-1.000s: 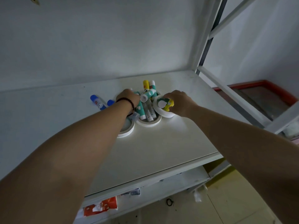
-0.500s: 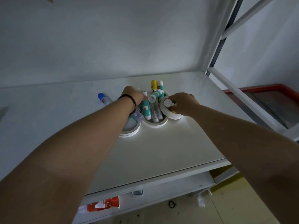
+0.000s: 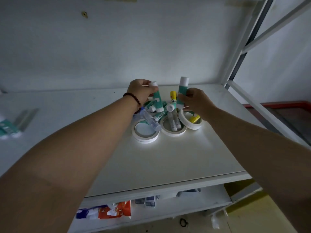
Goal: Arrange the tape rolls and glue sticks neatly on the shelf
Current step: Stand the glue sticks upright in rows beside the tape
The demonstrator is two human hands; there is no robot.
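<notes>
- Two hands worked over a heap of glue sticks and tape rolls near the back of the white shelf (image 3: 168,158).
- The left hand (image 3: 140,92), with a dark bead bracelet (image 3: 133,99) at its wrist, had its fingers curled round a green glue stick with a white cap (image 3: 156,96), held nearly upright above the heap.
- The right hand (image 3: 196,101) pinched a second green glue stick (image 3: 182,91) by its lower half, upright, white cap on top.
- Three white tape rolls lay flat in a row on the shelf: the left roll (image 3: 145,132), the middle roll (image 3: 173,126) and the right roll (image 3: 190,121), each touching its neighbour.
- A clear glue tube (image 3: 150,119) lay slantwise across the left roll's rim.
- Two pale sticks (image 3: 174,121) rested inside the middle roll.
- A yellow-capped stick (image 3: 195,118) lay in the right roll, partly under the right hand.
- Another yellow stick (image 3: 173,96) stood behind the heap, between the two hands.
- More green sticks (image 3: 7,130) lay blurred at the far left of the shelf.
</notes>
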